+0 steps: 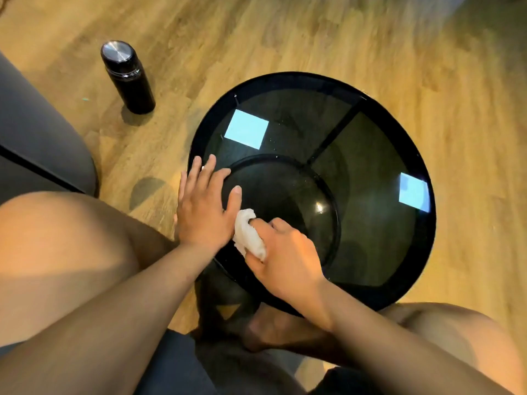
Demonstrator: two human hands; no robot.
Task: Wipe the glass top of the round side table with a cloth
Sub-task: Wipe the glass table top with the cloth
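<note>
The round side table (405,132) has a dark glass top in a black rim and stands in front of me. My left hand (204,205) lies flat on the glass near the left rim, fingers straight and spread. My right hand (285,255) grips a crumpled white cloth (249,235) and holds it against the glass at the near left part of the top, right beside my left hand's thumb. Two bright square reflections show on the glass.
A black flask with a steel lid (127,76) stands on the wooden floor (313,32) to the far left of the table. A grey sofa edge (37,135) is at the left. My bare knees (65,240) flank the table's near side.
</note>
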